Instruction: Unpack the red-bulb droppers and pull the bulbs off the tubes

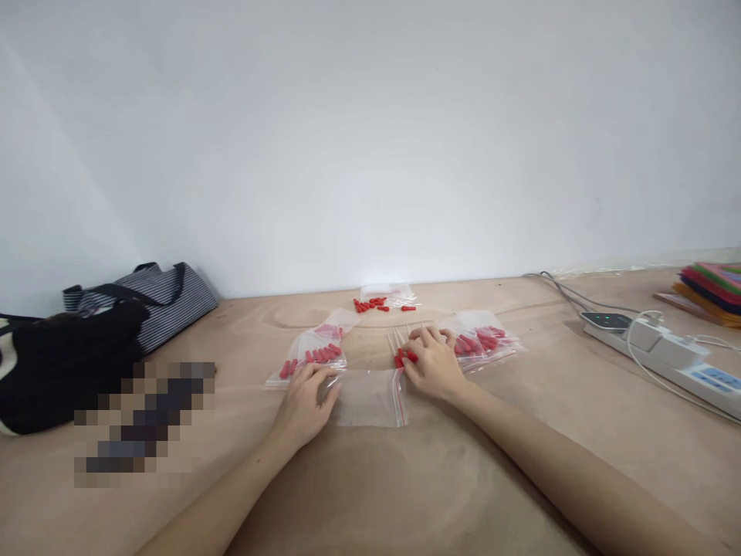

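An empty clear zip bag (370, 398) with a red seal strip lies flat on the wooden table (370, 494) between my hands. My left hand (304, 401) presses down on its left end, fingers together and flat. My right hand (431, 359) rests at the bag's right, open end, its fingers over a few small red caps (404, 357). A filled bag of red caps (316, 354) lies just beyond my left hand. More filled bags (483, 340) lie right of my right hand. Loose red caps (373, 304) sit farther back beside another clear bag (387, 293).
A striped tote (156, 297) and a black bag (63, 371) sit at the left, with a blurred patch in front. A white power strip (665, 351) with cables lies at the right. Coloured sheets (712, 286) are stacked at the far right. A white wall rises behind the table.
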`<action>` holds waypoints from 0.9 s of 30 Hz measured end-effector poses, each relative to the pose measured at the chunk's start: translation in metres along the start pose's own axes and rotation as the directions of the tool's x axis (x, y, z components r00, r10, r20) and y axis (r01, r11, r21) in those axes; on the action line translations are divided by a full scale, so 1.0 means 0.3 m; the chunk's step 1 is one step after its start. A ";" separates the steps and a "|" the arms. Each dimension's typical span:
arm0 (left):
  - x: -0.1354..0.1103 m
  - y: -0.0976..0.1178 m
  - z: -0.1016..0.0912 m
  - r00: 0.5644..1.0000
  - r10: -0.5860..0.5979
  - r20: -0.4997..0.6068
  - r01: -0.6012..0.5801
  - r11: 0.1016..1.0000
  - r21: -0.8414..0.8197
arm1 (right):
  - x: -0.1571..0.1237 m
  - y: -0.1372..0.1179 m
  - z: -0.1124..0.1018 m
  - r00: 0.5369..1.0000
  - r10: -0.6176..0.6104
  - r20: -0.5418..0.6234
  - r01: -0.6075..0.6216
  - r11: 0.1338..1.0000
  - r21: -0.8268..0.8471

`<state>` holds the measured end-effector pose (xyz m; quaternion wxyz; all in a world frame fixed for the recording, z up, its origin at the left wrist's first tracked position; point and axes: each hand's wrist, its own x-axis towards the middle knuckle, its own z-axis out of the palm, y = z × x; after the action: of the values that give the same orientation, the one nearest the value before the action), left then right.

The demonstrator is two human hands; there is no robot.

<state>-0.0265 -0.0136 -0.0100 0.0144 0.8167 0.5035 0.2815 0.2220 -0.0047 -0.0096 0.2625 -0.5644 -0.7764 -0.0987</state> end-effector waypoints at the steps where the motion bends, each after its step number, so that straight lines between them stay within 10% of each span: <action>1: 0.000 -0.001 0.001 1.000 -0.011 -0.008 0.011 1.000 -0.008 | -0.014 0.002 -0.003 1.000 -0.024 0.007 0.024 1.000 0.015; 10: -0.001 0.018 0.014 0.973 -0.205 0.104 0.224 0.946 -0.235 | -0.015 0.014 0.030 0.999 -0.005 0.041 -0.002 0.987 0.164; 16: 0.009 0.034 -0.047 0.946 -0.236 0.221 0.252 0.967 -0.047 | 0.071 -0.061 0.045 0.992 -0.049 0.112 0.020 0.969 0.246; 27: 0.007 -0.063 -0.137 0.797 -0.296 0.526 0.406 0.908 -0.104 | 0.186 -0.272 0.149 0.953 -0.180 0.242 0.148 0.979 0.144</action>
<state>-0.0607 -0.0134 0.0197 0.2830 0.7465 0.5929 0.1052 0.1204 0.0332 -0.0066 0.1862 -0.4886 -0.8524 0.0013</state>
